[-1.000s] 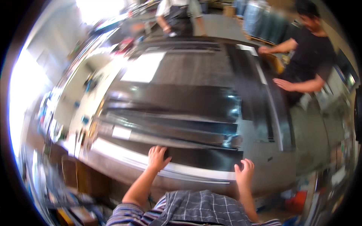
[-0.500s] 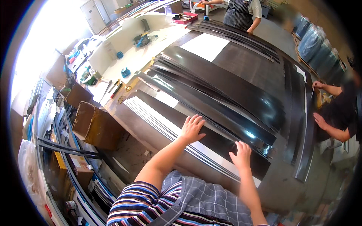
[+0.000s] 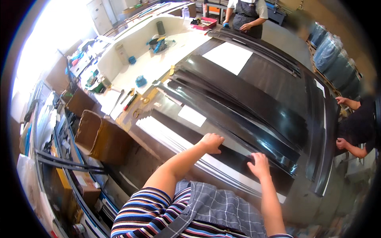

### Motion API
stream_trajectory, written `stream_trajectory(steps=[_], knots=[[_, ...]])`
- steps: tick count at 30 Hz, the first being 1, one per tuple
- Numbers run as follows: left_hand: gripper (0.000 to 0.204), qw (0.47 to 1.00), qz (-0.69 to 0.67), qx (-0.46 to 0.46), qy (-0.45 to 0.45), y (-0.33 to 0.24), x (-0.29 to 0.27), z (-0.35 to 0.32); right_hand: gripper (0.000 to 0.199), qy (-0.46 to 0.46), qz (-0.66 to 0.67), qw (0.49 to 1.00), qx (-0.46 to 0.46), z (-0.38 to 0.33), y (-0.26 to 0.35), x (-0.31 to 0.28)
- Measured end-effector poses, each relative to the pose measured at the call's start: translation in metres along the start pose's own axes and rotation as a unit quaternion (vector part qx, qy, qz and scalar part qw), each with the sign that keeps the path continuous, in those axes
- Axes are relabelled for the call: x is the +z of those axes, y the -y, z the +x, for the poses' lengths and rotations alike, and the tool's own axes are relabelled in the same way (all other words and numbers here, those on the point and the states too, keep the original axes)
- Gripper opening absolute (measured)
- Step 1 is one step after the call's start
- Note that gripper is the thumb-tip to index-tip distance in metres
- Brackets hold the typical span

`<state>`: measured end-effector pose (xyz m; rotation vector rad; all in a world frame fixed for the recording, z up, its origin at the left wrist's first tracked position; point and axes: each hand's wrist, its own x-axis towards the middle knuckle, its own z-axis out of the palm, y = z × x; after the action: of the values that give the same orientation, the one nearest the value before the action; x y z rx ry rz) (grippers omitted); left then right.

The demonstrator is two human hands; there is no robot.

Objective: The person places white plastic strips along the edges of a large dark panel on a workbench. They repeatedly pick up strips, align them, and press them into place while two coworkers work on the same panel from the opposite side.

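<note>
A long black strip (image 3: 238,159) lies slantwise on the table before me, beside several stacked white strips (image 3: 166,139) along its near side. My left hand (image 3: 211,143) rests at the strip's far edge. Its fingers are bent over that edge, with the thumb on the near side. Farther right, my right hand (image 3: 260,165) touches the same edge, its thumb apart from loosely bent fingers. The fingertips of both hands are partly hidden. A white rectangular sheet (image 3: 192,115) lies just beyond the black strip.
Glossy dark strips (image 3: 246,131) and a wide black sheet (image 3: 238,87) cover the table beyond. Scissors (image 3: 137,114) lie at the left edge. A cardboard box (image 3: 105,139) stands below. Co-workers stand at the far side (image 3: 246,20) and right side (image 3: 353,127).
My left hand's spread fingers have bent over the strip's edge. The right hand keeps nearly the same pose. The view has shifted slightly. The far co-worker's hands have come to the table edge.
</note>
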<state>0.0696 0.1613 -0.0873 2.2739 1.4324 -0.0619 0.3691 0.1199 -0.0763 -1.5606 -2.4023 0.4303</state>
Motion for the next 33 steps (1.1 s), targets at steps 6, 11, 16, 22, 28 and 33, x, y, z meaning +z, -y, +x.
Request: stream_trajectory(steps=[6, 11, 16, 22, 28, 33], knots=[[0.041, 0.996, 0.002, 0.028, 0.085, 0.003, 0.007, -0.015, 0.037, 0.248, 0.024, 0.963, 0.103, 0.005, 0.000, 0.017], [0.040, 0.983, -0.024, 0.077, 0.163, -0.020, 0.013, -0.045, 0.033, 0.283, 0.025, 0.950, 0.128, -0.036, 0.022, 0.005], [0.038, 0.970, -0.013, 0.105, 0.220, -0.021, 0.009, -0.057, 0.024, 0.338, 0.033, 0.937, 0.083, -0.060, 0.026, 0.009], [0.019, 0.982, 0.002, 0.159, 0.097, -0.041, -0.012, -0.080, 0.018, 0.290, -0.036, 0.952, 0.094, -0.067, 0.046, -0.041], [0.007, 0.983, 0.021, 0.178, -0.047, -0.068, -0.032, -0.117, 0.011, 0.107, -0.059, 0.990, 0.075, -0.094, 0.086, -0.095], [0.010, 0.978, 0.004, 0.183, -0.102, -0.064, 0.016, -0.123, 0.015, 0.083, -0.052, 0.991, 0.094, -0.120, 0.075, -0.055]])
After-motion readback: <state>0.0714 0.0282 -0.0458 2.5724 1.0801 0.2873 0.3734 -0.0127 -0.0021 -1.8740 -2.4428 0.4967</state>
